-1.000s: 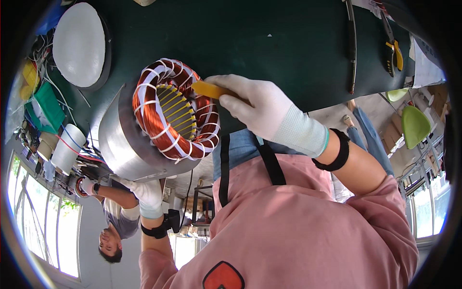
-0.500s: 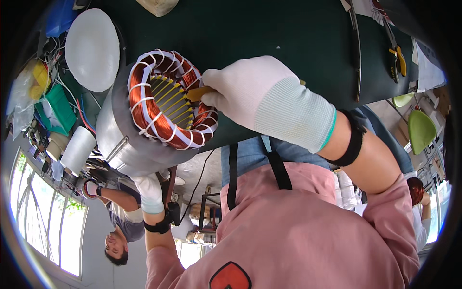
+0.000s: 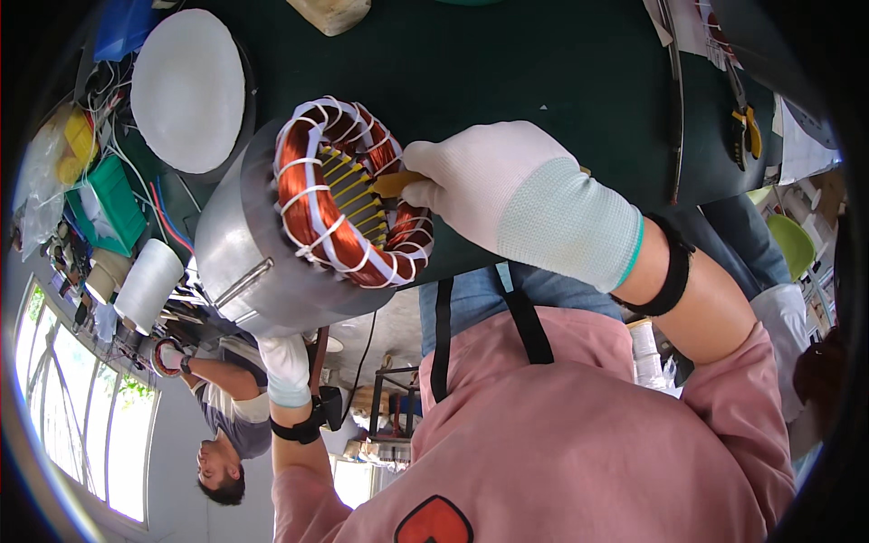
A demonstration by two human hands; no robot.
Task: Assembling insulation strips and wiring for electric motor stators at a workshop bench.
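Two white-gloved hands work a grey metal motor stator (image 3: 272,262) lying at the edge of the dark green worktop (image 3: 507,81) — copper windings, glossy and laced with white cord, ring its slotted core. The right hand (image 3: 507,195) has its grip closed on a flat yellow wedge (image 3: 391,184) inside the bore; the left hand (image 3: 285,366) supports the housing from below, its grip hidden.

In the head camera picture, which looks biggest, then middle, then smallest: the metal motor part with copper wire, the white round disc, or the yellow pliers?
Largest to smallest as they look:
1. Motor stator, with its copper windings.
2. White round disc.
3. Yellow-handled pliers, far smallest.
The stator is nearer the camera, so its lead over the disc is unsure.
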